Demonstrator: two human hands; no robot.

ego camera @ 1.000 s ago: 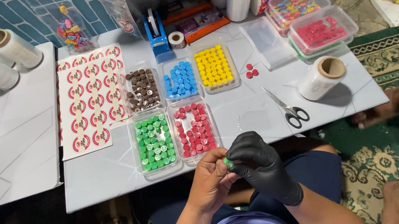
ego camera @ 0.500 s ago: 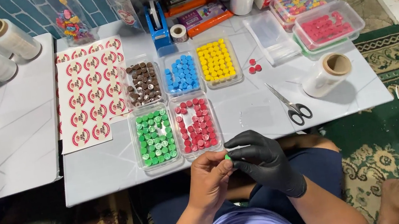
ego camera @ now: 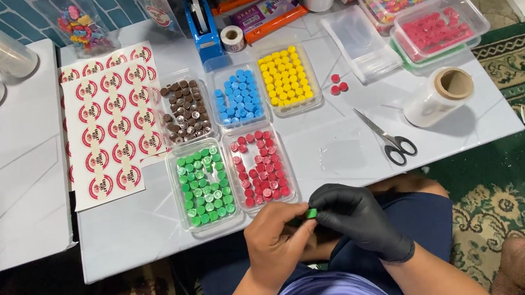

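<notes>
Head view, looking down: a small green piece [ego camera: 311, 213] is pinched between the fingertips of both hands, just off the near edge of the white table [ego camera: 318, 153] and above the person's lap. The left hand [ego camera: 276, 238], bare, has thumb and forefinger closed narrowly on the piece from the left. The right hand [ego camera: 358, 219], in a black glove, grips the same piece from the right with fingers curled in tight; both hands touch at the piece.

Directly beyond the hands, on the table, stand two clear trays side by side: a tray of green pieces [ego camera: 203, 184] to the left and a tray of red pieces [ego camera: 260, 167] just beside it. Behind these, in a row, are a tray of brown pieces [ego camera: 183, 110], a tray of blue pieces [ego camera: 238, 96] and a tray of yellow pieces [ego camera: 288, 77]. Two loose red pieces [ego camera: 338, 83] lie on the bare tabletop to the right of the yellow tray.

Scissors [ego camera: 385, 137] lie closed on the table right of the red tray, with a roll of clear film [ego camera: 439, 95] on its side farther right. A sheet of round red-and-white stickers [ego camera: 110, 124] lies left of the trays. A blue tape dispenser [ego camera: 202, 22] stands at the far edge. Lidded boxes of pink pieces [ego camera: 439, 30] sit at the far right corner.
</notes>
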